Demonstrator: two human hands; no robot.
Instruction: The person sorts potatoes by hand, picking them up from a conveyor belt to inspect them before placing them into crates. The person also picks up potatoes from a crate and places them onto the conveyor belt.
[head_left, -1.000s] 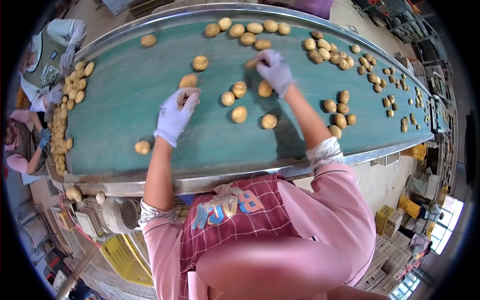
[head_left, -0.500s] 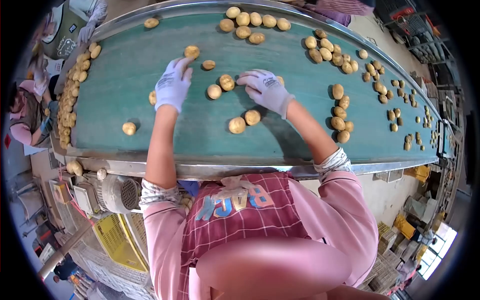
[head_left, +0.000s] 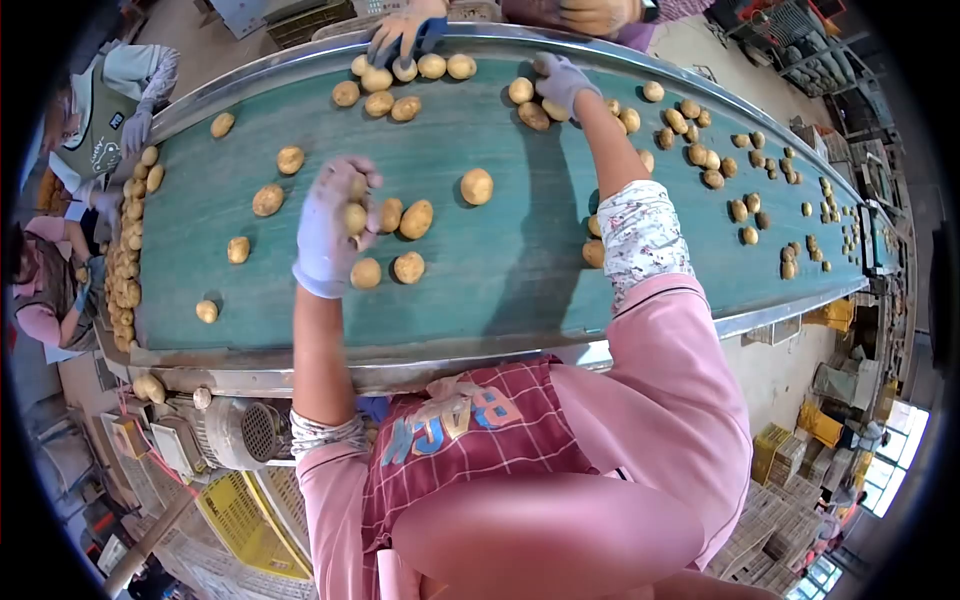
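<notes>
I stand at a green conveyor belt (head_left: 500, 260) strewn with potatoes. My left hand (head_left: 328, 228), in a white glove, is curled around a potato (head_left: 355, 217) near the middle of the belt, with more potatoes (head_left: 417, 219) just to its right. My right hand (head_left: 562, 80), also gloved, reaches to the far edge of the belt and rests on a potato (head_left: 555, 108) among a small group there. Whether its fingers close on that potato is not clear.
Another person's gloved hands (head_left: 405, 35) work at the far edge. Two more people (head_left: 100, 100) stand at the left end beside a heap of potatoes (head_left: 125, 260). A motor (head_left: 240, 430) and yellow crates (head_left: 240, 515) sit below the belt's metal rim (head_left: 400, 365).
My right arm has stretched from the belt's middle to its far edge. My left hand has drawn back toward me and closed on a potato. The potatoes have shifted left.
</notes>
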